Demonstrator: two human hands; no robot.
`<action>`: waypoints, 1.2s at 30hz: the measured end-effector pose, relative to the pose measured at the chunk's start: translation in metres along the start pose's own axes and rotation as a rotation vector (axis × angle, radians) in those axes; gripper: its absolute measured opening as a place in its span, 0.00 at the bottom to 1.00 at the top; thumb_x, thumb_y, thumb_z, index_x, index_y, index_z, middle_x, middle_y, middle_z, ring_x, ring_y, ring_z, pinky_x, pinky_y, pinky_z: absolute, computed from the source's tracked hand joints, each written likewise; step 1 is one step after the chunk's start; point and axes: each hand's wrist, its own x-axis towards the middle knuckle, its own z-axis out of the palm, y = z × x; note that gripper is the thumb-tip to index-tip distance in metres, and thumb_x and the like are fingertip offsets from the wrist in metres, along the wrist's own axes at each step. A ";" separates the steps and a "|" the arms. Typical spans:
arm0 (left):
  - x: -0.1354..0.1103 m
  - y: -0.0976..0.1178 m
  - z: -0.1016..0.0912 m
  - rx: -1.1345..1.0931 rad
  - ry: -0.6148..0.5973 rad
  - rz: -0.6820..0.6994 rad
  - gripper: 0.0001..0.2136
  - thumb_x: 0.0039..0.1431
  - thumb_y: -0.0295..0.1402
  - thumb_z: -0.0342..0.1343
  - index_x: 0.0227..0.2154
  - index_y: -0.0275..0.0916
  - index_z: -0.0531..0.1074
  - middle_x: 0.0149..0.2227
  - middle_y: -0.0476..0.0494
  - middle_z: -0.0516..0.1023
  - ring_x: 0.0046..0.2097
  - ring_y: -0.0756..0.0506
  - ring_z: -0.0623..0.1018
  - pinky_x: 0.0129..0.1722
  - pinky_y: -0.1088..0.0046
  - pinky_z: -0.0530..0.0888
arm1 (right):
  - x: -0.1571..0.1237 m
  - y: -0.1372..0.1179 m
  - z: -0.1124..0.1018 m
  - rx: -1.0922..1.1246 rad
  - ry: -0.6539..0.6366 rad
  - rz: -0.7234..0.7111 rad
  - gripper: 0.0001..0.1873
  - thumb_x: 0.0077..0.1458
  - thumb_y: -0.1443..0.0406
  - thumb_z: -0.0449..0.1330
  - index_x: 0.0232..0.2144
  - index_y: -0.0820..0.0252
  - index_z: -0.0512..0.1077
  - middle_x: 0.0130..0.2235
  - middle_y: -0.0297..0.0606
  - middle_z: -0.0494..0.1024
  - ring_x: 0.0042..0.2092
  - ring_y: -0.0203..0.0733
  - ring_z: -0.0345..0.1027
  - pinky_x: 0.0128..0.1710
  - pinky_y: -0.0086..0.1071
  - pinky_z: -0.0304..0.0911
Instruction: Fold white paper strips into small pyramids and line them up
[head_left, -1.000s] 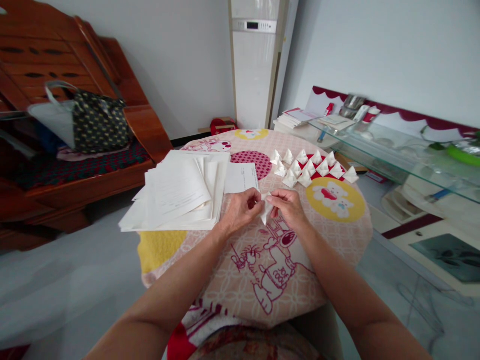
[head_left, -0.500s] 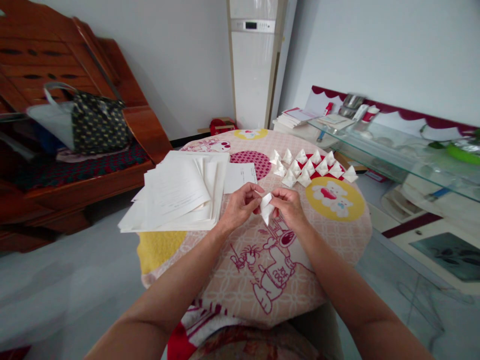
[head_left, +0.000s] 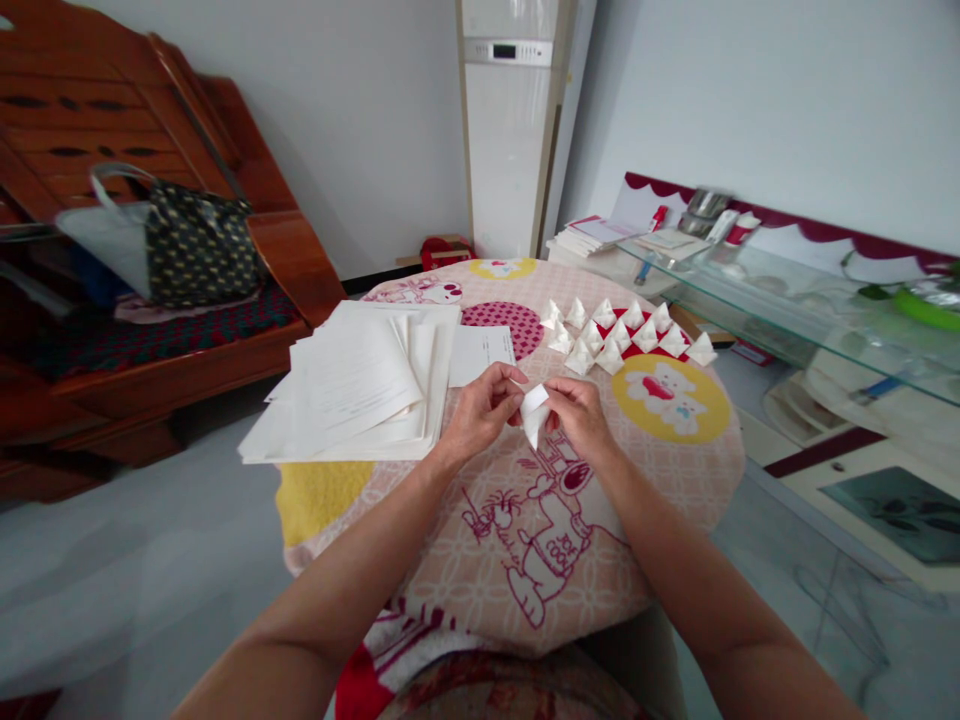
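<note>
Between my two hands is a small piece of folded white paper [head_left: 535, 412], its narrow end pointing down toward me. My left hand [head_left: 486, 408] pinches its left side between thumb and fingers. On the other side, my right hand [head_left: 579, 410] grips the paper's right edge, with some fingers hidden behind it. Beyond my right hand, several folded paper boats [head_left: 616, 334] stand in rows on the tablecloth. A stack of white paper sheets [head_left: 352, 385] lies left of my left hand, and a smaller printed sheet [head_left: 480, 352] rests just past it.
The round table wears a pink patterned cloth [head_left: 480, 600]. To the right is a glass shelf [head_left: 810, 300] holding cups and metal containers. A wooden bench [head_left: 285, 260] with a dark patterned bag [head_left: 199, 245] stands at left. A tall white air conditioner [head_left: 506, 150] is behind.
The folded paper has turned slightly between my fingers, and its upper flap now shows as a wider, flatter face. Both hands stay in nearly the same place.
</note>
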 end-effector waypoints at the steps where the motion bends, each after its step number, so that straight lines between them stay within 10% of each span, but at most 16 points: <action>1: 0.000 0.000 -0.001 0.008 0.001 0.003 0.10 0.63 0.35 0.59 0.44 0.38 0.68 0.25 0.53 0.73 0.25 0.52 0.73 0.27 0.77 0.70 | 0.000 0.001 -0.001 -0.002 0.011 -0.009 0.17 0.55 0.53 0.64 0.21 0.56 0.73 0.18 0.30 0.70 0.18 0.33 0.60 0.17 0.28 0.54; 28: 0.002 0.005 -0.015 0.309 -0.165 -0.105 0.20 0.62 0.50 0.58 0.28 0.35 0.73 0.20 0.52 0.69 0.22 0.53 0.66 0.23 0.78 0.60 | 0.000 0.001 -0.013 0.008 0.011 -0.025 0.14 0.54 0.54 0.67 0.27 0.59 0.78 0.18 0.30 0.72 0.18 0.33 0.62 0.18 0.27 0.54; 36: 0.003 -0.004 -0.020 0.198 -0.109 -0.075 0.18 0.60 0.47 0.63 0.30 0.34 0.75 0.26 0.48 0.73 0.26 0.52 0.70 0.27 0.77 0.66 | 0.000 -0.002 -0.018 0.024 -0.157 0.091 0.16 0.50 0.54 0.69 0.22 0.59 0.76 0.22 0.37 0.79 0.20 0.36 0.67 0.20 0.28 0.60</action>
